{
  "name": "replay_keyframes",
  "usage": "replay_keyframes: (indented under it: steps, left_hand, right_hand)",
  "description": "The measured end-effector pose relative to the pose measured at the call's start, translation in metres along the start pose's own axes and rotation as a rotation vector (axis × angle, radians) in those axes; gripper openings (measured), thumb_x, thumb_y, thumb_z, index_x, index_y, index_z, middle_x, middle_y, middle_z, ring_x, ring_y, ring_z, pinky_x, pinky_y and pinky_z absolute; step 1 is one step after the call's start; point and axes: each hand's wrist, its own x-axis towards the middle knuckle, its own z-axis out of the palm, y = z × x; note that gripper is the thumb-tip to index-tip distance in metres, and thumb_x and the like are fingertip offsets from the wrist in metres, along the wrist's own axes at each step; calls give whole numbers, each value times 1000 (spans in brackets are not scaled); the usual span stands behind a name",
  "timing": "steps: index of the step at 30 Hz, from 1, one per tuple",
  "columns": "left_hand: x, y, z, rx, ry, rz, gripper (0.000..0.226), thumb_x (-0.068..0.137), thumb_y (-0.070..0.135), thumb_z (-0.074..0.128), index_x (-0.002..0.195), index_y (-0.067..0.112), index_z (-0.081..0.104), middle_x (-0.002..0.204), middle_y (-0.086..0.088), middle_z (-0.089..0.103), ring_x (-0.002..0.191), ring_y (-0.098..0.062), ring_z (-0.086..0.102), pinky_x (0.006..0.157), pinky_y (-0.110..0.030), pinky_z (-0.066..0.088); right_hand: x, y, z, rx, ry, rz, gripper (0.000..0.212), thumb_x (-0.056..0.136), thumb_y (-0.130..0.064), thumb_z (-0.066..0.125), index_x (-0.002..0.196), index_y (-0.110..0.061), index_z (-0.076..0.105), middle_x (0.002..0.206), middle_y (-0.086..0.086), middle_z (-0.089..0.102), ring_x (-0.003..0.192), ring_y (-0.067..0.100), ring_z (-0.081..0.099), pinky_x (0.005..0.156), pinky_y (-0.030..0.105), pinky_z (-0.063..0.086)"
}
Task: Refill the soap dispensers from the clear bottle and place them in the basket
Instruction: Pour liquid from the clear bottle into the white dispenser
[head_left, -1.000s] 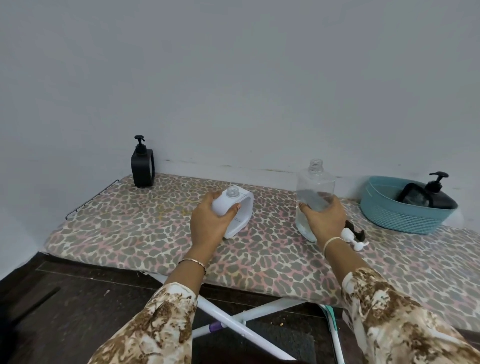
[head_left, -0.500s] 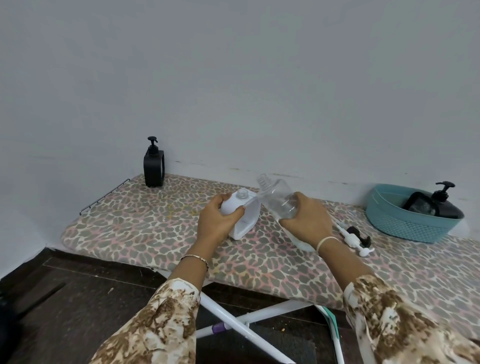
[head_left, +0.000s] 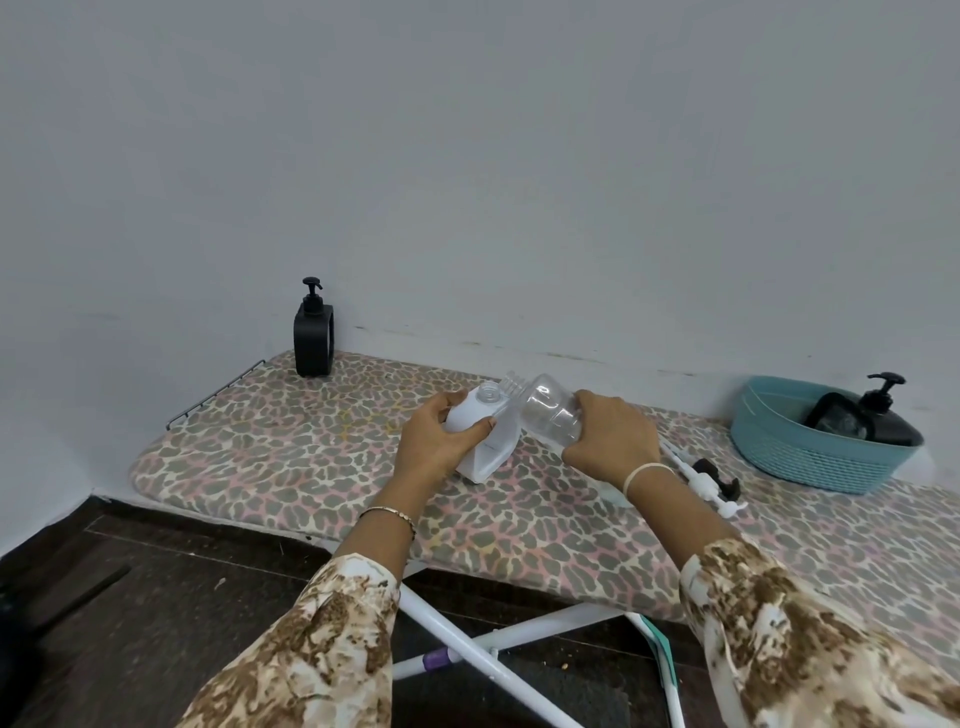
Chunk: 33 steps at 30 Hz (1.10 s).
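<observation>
My left hand wraps round the shoulder of the white dispenser, which stands on the ironing board, seemingly leaning a little. My right hand grips the clear bottle by its lower body. I have it tipped so its threaded neck is right at the dispenser's open mouth.

Both openings are narrow. If the necks drift apart, I judge the soap will run onto the padded leopard-print cover, which looks soft enough to soak it up. The bottle is smooth, ribbed, see-through plastic and could slip in my fingers. The dispenser is matt, blocky, with a cut-out handle.

Just past my right wrist lie the loose pump heads, one white and one black. Farther right, the teal lattice basket holds a black dispenser. Another black bottle stands at the wall.
</observation>
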Motion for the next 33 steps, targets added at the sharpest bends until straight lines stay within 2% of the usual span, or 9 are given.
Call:
replay_keyframes:
  steps: [5,11,18,33]
  left_hand:
    - [0,2,-3,-13,-22,-10,57,73,31,83,124,19,61,121,0,63,102,-13,59,88,-30,50]
    - [-1,7,-5,-15,-42,-22,58,75,29,82,127,17,59,124,-2,62,99,-10,55,81,-24,44]
    - [-1,8,-4,-12,-40,-41,57,75,30,82,127,20,60,125,-4,62,98,-12,55,82,-26,46]
    - [-3,8,-5,7,-50,-40,59,77,33,81,130,23,57,128,-4,60,100,-12,53,86,-29,48]
  right_hand:
    - [5,-3,-3,-74,-7,-19,37,69,-20,64,105,-19,54,75,-5,55,69,19,56,57,26,42]
    - [8,-4,-11,-137,-19,-31,39,70,-19,66,106,-19,53,82,-1,58,72,20,57,59,28,45]
    - [7,-4,-13,-162,7,-53,37,71,-18,65,106,-19,53,80,-1,58,69,19,55,56,27,41]
    - [7,-10,-24,-233,-3,-101,38,74,-14,61,111,-18,53,80,-1,54,71,22,53,62,30,45]
